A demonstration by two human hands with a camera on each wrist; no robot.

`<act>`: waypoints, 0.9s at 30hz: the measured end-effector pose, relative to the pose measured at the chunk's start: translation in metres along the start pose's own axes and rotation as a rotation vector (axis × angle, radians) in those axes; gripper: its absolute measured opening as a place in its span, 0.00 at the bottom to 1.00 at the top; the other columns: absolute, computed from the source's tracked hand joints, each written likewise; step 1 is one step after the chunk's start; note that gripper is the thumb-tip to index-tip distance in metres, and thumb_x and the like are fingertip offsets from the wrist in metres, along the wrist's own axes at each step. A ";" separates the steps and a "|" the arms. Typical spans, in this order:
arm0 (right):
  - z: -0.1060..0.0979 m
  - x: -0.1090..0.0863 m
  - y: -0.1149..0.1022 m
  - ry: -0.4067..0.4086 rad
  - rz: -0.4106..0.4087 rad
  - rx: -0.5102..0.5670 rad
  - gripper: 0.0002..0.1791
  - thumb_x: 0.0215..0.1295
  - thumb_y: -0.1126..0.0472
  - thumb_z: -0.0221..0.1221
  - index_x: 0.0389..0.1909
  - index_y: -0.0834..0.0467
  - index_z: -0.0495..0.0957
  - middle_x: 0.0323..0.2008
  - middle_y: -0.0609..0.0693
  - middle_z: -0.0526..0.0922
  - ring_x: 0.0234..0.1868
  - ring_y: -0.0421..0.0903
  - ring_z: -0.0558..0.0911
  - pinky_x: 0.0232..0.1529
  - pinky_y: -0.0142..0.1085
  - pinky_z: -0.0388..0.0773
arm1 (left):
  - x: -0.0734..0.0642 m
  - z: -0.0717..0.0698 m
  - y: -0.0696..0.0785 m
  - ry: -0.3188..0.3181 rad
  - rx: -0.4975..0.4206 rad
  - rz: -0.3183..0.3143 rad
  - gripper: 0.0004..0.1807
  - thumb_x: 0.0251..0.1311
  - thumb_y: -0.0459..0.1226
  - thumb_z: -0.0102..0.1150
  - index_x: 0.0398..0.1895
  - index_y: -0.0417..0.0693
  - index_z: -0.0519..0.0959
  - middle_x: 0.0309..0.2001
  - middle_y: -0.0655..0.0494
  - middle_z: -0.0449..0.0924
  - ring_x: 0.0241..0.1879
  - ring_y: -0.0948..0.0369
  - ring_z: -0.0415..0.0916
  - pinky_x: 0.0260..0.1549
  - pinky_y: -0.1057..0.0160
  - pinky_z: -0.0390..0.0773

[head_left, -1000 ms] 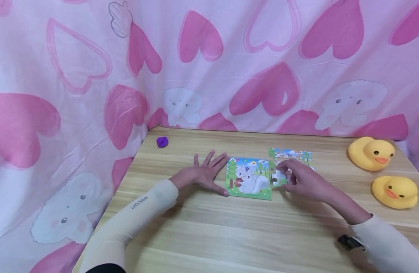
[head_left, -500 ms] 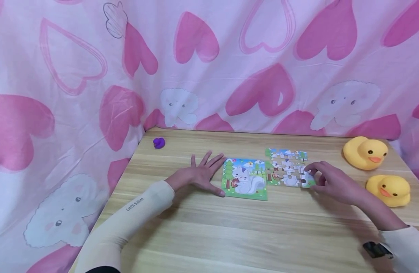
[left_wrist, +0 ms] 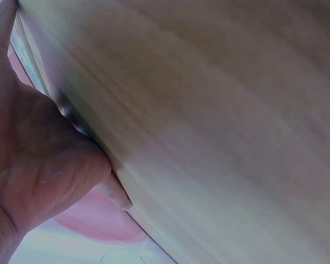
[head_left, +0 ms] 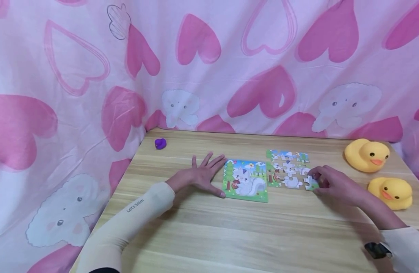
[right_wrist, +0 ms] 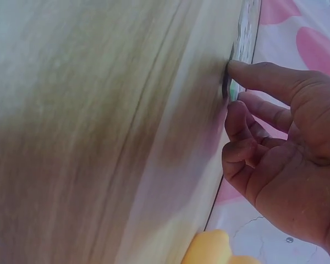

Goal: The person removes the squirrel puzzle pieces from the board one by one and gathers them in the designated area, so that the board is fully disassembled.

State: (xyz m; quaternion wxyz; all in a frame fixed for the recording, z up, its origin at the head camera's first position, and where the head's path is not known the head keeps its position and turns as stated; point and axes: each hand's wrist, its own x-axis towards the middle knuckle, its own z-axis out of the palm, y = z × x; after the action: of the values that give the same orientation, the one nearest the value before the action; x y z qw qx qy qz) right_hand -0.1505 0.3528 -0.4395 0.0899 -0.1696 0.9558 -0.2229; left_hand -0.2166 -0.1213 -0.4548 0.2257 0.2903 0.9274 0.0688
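My right hand (head_left: 335, 185) pinches a corner jigsaw piece (head_left: 311, 183), green and white, by its right edge, low over or on the table. In the right wrist view the thumb and a finger meet at the thin piece, with the other fingers curled. To its left lie several loosely spaced jigsaw pieces (head_left: 291, 168) showing a white squirrel; a small gap parts them from the held piece. A square picture board (head_left: 245, 180) with the same squirrel sits left of them. My left hand (head_left: 206, 177) lies on the table with fingers spread, fingertips and thumb at the board's left edge.
Two yellow rubber ducks (head_left: 367, 155) stand on the right, close to my right forearm. A small purple duck (head_left: 160, 143) is at the far left corner of the wooden table (head_left: 209, 231). A pink heart-patterned curtain (head_left: 202, 87) hangs behind and at the left.
My right hand has moved right, from beside the board to the right end of the loose pieces, uncovering them. The held corner piece now sits slightly farther from its neighbour. My left hand stays put.
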 end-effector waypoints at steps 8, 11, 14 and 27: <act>-0.001 0.002 0.002 -0.013 -0.019 0.036 0.27 0.60 0.64 0.74 0.60 0.61 0.78 0.42 0.49 0.80 0.36 0.39 0.74 0.35 0.29 0.74 | 0.001 -0.001 0.002 0.007 -0.011 0.001 0.73 0.45 0.82 0.60 0.86 0.74 0.29 0.88 0.69 0.21 0.86 0.47 0.14 0.69 0.16 0.22; -0.002 0.002 0.003 -0.015 -0.027 0.045 0.28 0.60 0.65 0.74 0.60 0.61 0.78 0.43 0.50 0.81 0.36 0.39 0.75 0.35 0.29 0.75 | 0.002 -0.001 0.002 0.007 -0.008 0.006 0.73 0.46 0.82 0.61 0.87 0.73 0.29 0.88 0.68 0.21 0.86 0.46 0.15 0.69 0.15 0.22; -0.002 0.003 0.002 -0.024 -0.018 0.044 0.29 0.60 0.65 0.75 0.62 0.62 0.77 0.45 0.51 0.82 0.38 0.41 0.76 0.36 0.29 0.76 | 0.003 -0.002 0.003 0.007 0.000 0.010 0.73 0.46 0.82 0.60 0.87 0.73 0.29 0.88 0.68 0.21 0.86 0.46 0.15 0.69 0.15 0.22; 0.001 -0.005 -0.012 0.064 -0.016 -0.083 0.33 0.62 0.58 0.75 0.64 0.63 0.75 0.47 0.58 0.78 0.39 0.44 0.78 0.36 0.34 0.79 | 0.000 -0.003 0.000 0.012 0.001 0.002 0.70 0.50 0.82 0.56 0.87 0.71 0.29 0.88 0.69 0.21 0.86 0.48 0.15 0.70 0.16 0.23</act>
State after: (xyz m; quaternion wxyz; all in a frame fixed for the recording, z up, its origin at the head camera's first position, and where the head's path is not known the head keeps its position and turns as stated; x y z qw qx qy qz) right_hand -0.1422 0.3440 -0.4343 0.0503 -0.1737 0.9652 -0.1890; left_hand -0.2184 -0.1213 -0.4524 0.2197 0.2909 0.9285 0.0704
